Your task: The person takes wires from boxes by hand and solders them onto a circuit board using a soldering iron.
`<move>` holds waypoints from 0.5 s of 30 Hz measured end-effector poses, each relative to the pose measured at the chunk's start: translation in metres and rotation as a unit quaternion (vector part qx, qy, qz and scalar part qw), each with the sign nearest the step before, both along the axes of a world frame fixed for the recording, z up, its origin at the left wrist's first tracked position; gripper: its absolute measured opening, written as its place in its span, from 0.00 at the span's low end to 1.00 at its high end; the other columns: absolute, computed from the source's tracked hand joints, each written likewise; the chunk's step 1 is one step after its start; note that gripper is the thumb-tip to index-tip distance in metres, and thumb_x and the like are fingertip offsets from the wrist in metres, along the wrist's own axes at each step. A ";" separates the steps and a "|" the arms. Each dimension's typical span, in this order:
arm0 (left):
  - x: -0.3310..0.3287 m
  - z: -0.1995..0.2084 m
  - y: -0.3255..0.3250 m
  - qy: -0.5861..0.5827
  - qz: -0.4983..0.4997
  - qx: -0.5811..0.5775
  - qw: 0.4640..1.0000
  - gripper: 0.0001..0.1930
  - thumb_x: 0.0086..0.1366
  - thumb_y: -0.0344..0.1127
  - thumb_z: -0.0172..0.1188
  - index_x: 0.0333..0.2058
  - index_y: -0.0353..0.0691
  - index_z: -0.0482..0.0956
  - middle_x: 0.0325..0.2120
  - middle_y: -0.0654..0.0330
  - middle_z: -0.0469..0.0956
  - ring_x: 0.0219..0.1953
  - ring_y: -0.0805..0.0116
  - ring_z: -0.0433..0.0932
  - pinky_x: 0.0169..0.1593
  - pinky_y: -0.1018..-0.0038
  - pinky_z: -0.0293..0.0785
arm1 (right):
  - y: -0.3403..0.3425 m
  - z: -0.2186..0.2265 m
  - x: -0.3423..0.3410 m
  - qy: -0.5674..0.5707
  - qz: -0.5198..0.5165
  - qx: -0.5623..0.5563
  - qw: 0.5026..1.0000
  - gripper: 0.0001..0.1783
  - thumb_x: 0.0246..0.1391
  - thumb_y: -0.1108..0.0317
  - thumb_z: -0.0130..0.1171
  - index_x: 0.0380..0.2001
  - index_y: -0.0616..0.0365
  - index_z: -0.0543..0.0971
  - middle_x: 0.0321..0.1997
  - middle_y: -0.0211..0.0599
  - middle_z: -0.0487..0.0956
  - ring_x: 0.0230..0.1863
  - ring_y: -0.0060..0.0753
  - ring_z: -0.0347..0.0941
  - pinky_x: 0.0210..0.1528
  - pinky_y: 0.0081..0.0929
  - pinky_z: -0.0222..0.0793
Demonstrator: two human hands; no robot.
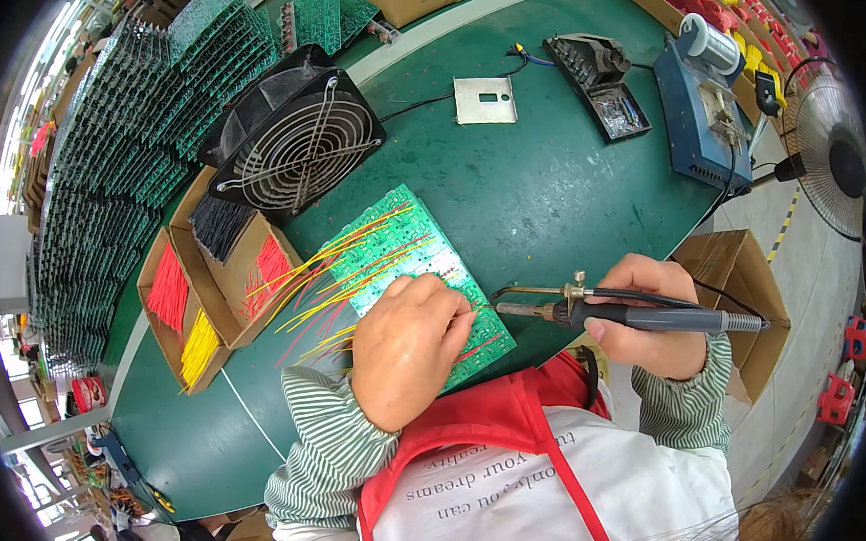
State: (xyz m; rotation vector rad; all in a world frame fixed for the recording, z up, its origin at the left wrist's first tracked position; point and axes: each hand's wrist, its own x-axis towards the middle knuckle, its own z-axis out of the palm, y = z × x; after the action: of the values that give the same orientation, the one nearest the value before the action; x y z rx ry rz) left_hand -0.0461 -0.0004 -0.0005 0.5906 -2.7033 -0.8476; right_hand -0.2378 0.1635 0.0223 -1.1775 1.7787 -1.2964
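Note:
A green circuit board (491,351) lies on the bench in front of me, with several yellow wires (358,237) and red wires standing out from it toward the left. My left hand (408,345) rests over the board's near part. Its thumb and forefinger pinch what looks like a thin red wire, mostly hidden by the fingers. From the right, my right hand (655,308) is closed round a soldering iron (651,318) with a brass fitting and a curved solder-feed tube. The iron's tip points left, close to my left fingertips above the board.
A divided cardboard box (199,293) of red, yellow and black wires sits left. Behind it stand a black fan (299,145) and stacked circuit boards (105,170). Further right are a white plate (485,101), a black tray (605,95), a blue solder feeder (704,109) and an open carton (738,294).

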 end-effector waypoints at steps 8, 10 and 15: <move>-0.002 0.001 -0.005 0.001 -0.006 -0.004 1.000 0.04 0.51 0.30 0.64 0.25 0.38 0.78 0.25 0.58 0.75 0.31 0.57 0.74 0.34 0.65 0.70 | 0.000 0.006 -0.006 0.023 -0.008 -0.030 0.999 0.11 0.41 0.71 0.67 0.27 0.62 0.76 0.19 0.29 0.77 0.20 0.14 0.70 0.23 0.16 0.65; -0.001 0.006 -0.006 0.007 -0.007 -0.003 1.000 0.03 0.52 0.30 0.63 0.25 0.38 0.78 0.25 0.58 0.75 0.30 0.56 0.75 0.34 0.65 0.70 | -0.001 0.009 -0.003 -0.005 -0.013 -0.028 1.000 0.10 0.42 0.71 0.66 0.27 0.62 0.76 0.19 0.28 0.77 0.20 0.13 0.70 0.23 0.15 0.64; 0.058 0.024 -0.022 -0.071 0.002 -0.047 0.996 0.03 0.53 0.33 0.63 0.26 0.41 0.80 0.26 0.59 0.77 0.28 0.56 0.77 0.30 0.65 0.72 | 0.001 0.012 0.001 -0.088 -0.025 -0.020 0.996 0.09 0.43 0.73 0.66 0.28 0.63 0.77 0.20 0.26 0.76 0.23 0.11 0.68 0.23 0.15 0.62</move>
State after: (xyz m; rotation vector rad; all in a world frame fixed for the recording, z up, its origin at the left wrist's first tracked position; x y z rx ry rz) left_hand 0.0121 -0.0223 0.0233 0.6600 -2.8502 -0.6979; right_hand -0.2370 0.1647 0.0341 -1.0109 1.6705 -1.4257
